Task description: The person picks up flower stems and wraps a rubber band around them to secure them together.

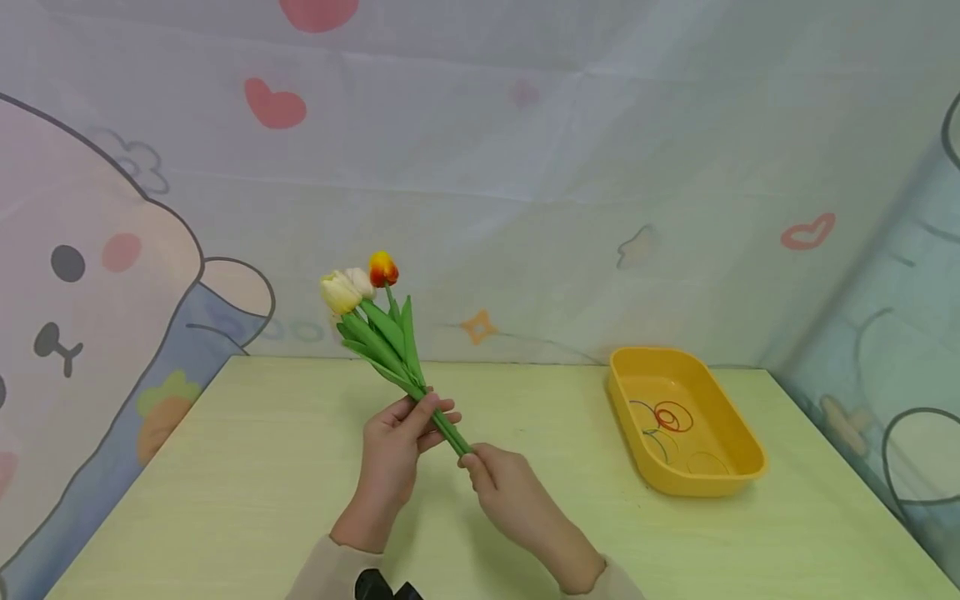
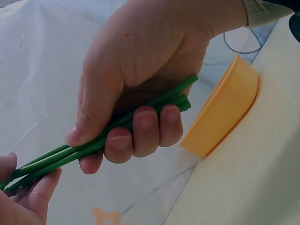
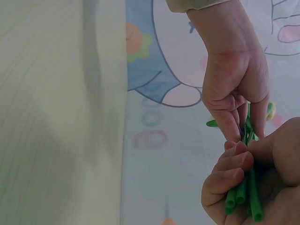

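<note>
A small bunch of tulips (image 1: pixel 378 321) leans up and to the left above the table, with pale yellow, whitish and orange-red blooms and green leaves. My left hand (image 1: pixel 393 446) pinches the stems just below the leaves. Lower down, my right hand (image 1: pixel 517 496) grips the stem ends. In the left wrist view, the fingers of my right hand (image 2: pixel 140 79) curl round the green stems (image 2: pixel 84 147), whose cut ends poke out past the palm. From the right wrist view, my left hand (image 3: pixel 236 79) holds the bunch farther up; the blooms are mostly hidden there.
A yellow tray (image 1: pixel 626 417) stands on the table's right side, holding several thin coloured rings, red rings (image 1: pixel 673 417) among them. The pale wooden table (image 1: pixel 225 492) meets a printed cloth backdrop (image 1: pixel 525 167) at its back edge.
</note>
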`<state>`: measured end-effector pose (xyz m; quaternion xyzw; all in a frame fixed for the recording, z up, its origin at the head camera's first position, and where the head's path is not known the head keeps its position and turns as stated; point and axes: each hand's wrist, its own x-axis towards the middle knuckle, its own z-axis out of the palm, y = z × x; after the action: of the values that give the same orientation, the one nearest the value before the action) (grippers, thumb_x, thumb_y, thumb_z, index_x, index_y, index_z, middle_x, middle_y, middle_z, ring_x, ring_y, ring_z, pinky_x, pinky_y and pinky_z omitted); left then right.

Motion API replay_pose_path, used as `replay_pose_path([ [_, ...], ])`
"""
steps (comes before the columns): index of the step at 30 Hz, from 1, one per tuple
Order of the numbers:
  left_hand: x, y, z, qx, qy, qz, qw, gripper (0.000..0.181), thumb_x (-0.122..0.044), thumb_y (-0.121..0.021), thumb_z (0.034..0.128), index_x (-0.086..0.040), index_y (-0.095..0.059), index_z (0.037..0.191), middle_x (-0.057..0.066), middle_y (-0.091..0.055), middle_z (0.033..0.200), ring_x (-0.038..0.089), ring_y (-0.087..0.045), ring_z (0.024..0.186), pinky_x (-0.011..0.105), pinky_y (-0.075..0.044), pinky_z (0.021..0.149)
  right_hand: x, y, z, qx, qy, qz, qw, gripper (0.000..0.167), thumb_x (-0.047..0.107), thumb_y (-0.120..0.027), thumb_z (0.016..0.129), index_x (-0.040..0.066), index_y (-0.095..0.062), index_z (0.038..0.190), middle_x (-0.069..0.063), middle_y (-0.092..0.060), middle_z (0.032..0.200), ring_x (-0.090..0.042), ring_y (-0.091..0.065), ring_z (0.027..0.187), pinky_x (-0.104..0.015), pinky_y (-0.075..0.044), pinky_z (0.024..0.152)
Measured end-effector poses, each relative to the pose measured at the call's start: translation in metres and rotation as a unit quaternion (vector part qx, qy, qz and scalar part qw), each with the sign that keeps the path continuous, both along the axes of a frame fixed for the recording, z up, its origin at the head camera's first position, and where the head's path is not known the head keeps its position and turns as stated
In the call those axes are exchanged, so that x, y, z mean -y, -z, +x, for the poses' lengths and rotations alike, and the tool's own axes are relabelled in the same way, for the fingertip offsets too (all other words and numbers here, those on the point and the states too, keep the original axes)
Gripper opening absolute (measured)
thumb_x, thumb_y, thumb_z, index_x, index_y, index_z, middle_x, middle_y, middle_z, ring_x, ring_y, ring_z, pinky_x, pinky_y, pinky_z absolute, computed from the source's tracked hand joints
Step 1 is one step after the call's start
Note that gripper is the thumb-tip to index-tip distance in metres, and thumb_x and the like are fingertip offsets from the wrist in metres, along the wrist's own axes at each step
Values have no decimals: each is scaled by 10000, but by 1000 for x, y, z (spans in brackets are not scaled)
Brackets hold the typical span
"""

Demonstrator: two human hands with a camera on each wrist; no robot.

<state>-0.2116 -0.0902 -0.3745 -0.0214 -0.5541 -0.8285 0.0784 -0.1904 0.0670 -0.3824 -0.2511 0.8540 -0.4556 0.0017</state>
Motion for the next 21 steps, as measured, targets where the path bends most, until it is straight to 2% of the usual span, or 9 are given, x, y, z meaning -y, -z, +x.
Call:
replay_pose_path([
  [6, 2, 0, 1, 21, 48, 44, 10000, 191, -138, -609, 961, 46, -654, 987, 17, -707, 797, 145, -720, 778, 275, -599, 748, 1, 0, -1, 78, -179, 50, 9998, 272, 200, -462, 1035, 13, -595, 889, 47, -436, 635, -29, -317, 489, -162, -291, 444],
  [12, 6, 0, -3, 163, 182, 90, 9997, 152, -84, -597, 960, 32, -653, 880, 41, -697, 761, 168, -722, 743, 291, -606, 713, 0, -1, -1, 148, -357, 114, 9992, 279, 205, -463, 1035, 38, -565, 836, 52, -439, 628, -23, -292, 475, -159, -269, 443],
  [16, 11, 0, -5, 146, 386, 97, 9991, 139, -56, -590, 957, 19, -662, 864, 60, -709, 752, 184, -726, 739, 308, -609, 705, -2, -2, -2, 233, -446, 91, 9987, 272, 207, -461, 1036, 28, -575, 866, 46, -441, 634, -25, -305, 474, -161, -279, 442],
  [21, 13, 0, -5, -27, 536, 137, 9985, 128, -31, -591, 951, 4, -680, 865, 71, -717, 749, 196, -730, 743, 316, -607, 714, -6, -1, -2, 559, -602, -135, 9965, 268, 220, -449, 1040, 12, -604, 971, 9, -490, 665, -31, -379, 513, -163, -338, 462],
])
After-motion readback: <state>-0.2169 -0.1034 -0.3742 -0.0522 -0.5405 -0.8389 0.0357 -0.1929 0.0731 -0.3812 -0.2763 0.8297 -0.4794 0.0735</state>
